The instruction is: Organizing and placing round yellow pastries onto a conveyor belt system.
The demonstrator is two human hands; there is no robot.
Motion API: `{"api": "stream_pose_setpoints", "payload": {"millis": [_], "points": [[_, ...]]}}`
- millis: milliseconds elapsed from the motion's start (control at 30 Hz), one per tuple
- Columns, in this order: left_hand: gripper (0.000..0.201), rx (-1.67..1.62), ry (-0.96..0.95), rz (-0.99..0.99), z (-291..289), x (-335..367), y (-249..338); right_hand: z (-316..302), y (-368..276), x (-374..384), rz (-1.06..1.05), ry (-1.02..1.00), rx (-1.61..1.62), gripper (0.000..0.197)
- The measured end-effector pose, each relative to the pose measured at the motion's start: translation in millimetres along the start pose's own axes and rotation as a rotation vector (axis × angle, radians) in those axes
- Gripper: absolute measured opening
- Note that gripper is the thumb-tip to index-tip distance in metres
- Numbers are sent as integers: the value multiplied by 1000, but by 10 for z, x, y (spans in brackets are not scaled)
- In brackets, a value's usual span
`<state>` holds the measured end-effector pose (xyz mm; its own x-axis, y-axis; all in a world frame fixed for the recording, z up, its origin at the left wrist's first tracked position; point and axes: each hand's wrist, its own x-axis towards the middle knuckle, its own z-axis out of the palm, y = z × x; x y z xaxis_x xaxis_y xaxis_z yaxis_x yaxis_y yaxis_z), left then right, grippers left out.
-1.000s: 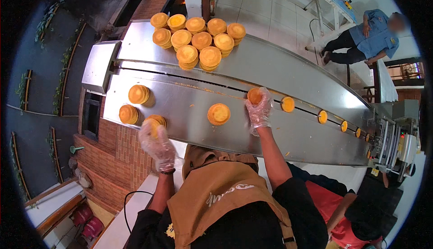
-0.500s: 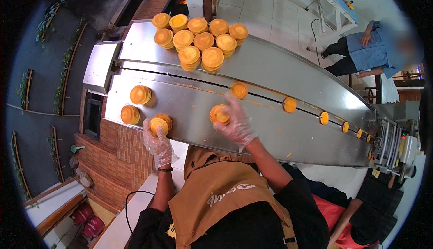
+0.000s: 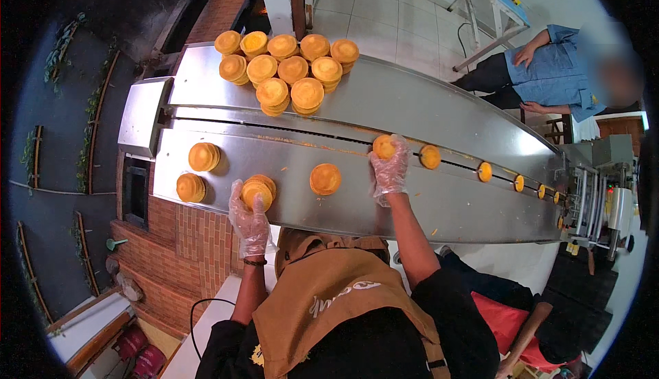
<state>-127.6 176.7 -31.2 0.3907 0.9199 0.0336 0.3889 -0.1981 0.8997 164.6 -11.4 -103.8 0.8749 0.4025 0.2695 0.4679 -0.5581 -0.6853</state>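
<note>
My left hand (image 3: 250,222), in a clear plastic glove, is closed round the near side of a short stack of round golden cakes (image 3: 258,191) on the steel table. Farther right, my gloved right hand (image 3: 391,172) grips a round cake (image 3: 383,147) at the conveyor channel, fingers over its edge. Between the hands a round cake (image 3: 325,179) lies flat on the steel; whether others are under it I cannot tell. Two more stacks stand left of my left hand, one stack (image 3: 204,157) farther back and another stack (image 3: 190,187) nearer the edge.
Several stacks of cakes (image 3: 293,70) crowd the far left of the steel table (image 3: 412,98). Along the conveyor channel (image 3: 453,164), single cakes (image 3: 484,172) line up from a machine (image 3: 604,204) at the right. A person in a blue shirt (image 3: 546,70) is beyond the table.
My right hand has left the cake in the middle and moved right and away to grip one at the channel. My left hand stays at its stack. The whole view has shifted slightly.
</note>
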Motion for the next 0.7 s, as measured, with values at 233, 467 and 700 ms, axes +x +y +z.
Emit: {"api": "stream_pose_setpoints", "payload": {"millis": [233, 467, 700], "points": [[58, -87, -38, -66, 23, 13, -4, 94, -224, 103, 123, -20, 335, 53], [56, -152, -43, -128, 129, 3, 72, 25, -663, -187, -86, -229, 18, 63], [55, -207, -71, -80, 241, 0, -36, 171, -1088, -608, -427, -434, 47, 40]]}}
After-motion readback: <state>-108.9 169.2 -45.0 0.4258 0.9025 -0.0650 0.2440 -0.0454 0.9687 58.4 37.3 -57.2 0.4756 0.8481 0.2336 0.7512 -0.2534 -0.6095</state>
